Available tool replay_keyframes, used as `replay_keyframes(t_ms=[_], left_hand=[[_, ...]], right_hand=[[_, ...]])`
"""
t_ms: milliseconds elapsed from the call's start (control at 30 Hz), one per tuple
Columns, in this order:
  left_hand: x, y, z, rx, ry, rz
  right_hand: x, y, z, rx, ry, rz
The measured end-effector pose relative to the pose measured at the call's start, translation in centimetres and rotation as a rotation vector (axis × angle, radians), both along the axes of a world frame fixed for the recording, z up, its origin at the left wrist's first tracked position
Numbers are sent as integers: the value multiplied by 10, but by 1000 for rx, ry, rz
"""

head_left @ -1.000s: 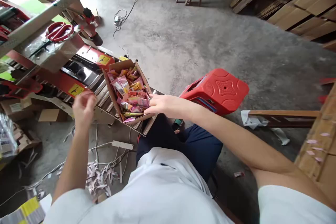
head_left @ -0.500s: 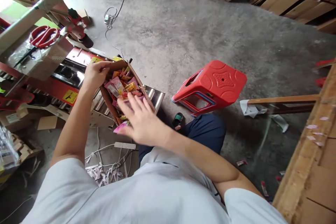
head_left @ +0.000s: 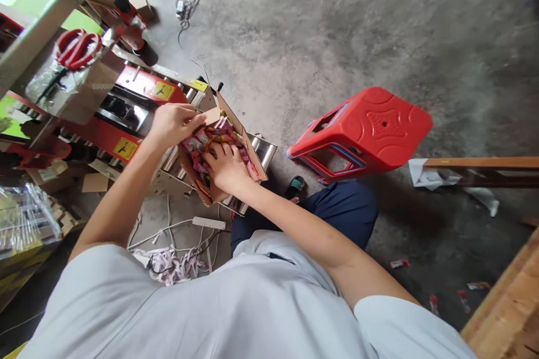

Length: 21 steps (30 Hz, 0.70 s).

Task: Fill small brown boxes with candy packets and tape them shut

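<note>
An open cardboard carton (head_left: 218, 194) full of small pink and orange snack packets (head_left: 197, 143) sits on the metal rollers (head_left: 266, 148) of a red machine. At the carton's far left corner, my left hand (head_left: 173, 123) has its fingers closed on the edge, with the thumb along a flap (head_left: 213, 116). My right hand (head_left: 229, 167) lies inside on the packets, palm down and fingers spread; the fingertips press among them. No single packet shows in its grasp.
Red-handled scissors (head_left: 78, 49) rest on the machine's upper part (head_left: 95, 87). A red plastic stool (head_left: 385, 123) stands on the right. Below the rollers are a power strip (head_left: 209, 223), cables and paper strips (head_left: 177, 265). A wooden edge (head_left: 511, 297) is at lower right.
My right hand has gone from above the carton down onto the packets. The flap at the far end now shows folded inward under my left thumb. The view has shifted.
</note>
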<state>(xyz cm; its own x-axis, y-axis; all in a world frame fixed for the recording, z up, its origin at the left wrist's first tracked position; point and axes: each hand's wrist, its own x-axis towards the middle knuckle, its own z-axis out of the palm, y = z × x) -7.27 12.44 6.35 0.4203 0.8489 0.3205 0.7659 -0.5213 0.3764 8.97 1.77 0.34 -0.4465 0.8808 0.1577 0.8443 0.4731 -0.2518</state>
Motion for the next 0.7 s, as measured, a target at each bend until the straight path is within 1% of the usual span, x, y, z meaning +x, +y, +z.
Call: replay_keyframes(t_ms=[67, 133, 200, 233, 267, 333, 400, 433, 467, 500, 567, 633, 667, 700], left_hand=[[22, 8, -7, -6, 30, 112], [42, 16, -18, 7, 43, 273], [55, 19, -30, 7, 58, 387], [59, 18, -35, -1, 52, 416], [61, 16, -39, -10, 32, 431], [64, 11, -46, -29, -40, 418], [65, 8, -52, -26, -134, 373], [65, 8, -54, -18, -182, 365], [64, 11, -56, -20, -231, 376], [62, 16, -56, -28, -276, 401], [56, 29, -55, -54, -352, 482], [47, 37, -49, -51, -457, 576], [43, 36, -45, -24, -512, 614], [40, 28, -41, 17, -558, 634]], right_hand=[[3, 1, -2, -40, 73, 18], [9, 3, -2, -102, 224, 61], [16, -1, 4, -136, 418, 92], [21, -5, 10, -127, 495, 97], [26, -9, 19, -100, 541, 98], [39, -16, 41, -12, 547, 67], [51, -18, 59, 36, 492, -42], [55, -18, 63, 15, 461, -106], [56, -17, 63, -37, 430, -157], [54, -17, 59, -109, 391, -186], [42, -22, 43, -215, 276, -177], [26, -31, 24, -212, 146, -158], [21, -35, 17, -186, 96, -155], [18, -38, 12, -165, 65, -146]])
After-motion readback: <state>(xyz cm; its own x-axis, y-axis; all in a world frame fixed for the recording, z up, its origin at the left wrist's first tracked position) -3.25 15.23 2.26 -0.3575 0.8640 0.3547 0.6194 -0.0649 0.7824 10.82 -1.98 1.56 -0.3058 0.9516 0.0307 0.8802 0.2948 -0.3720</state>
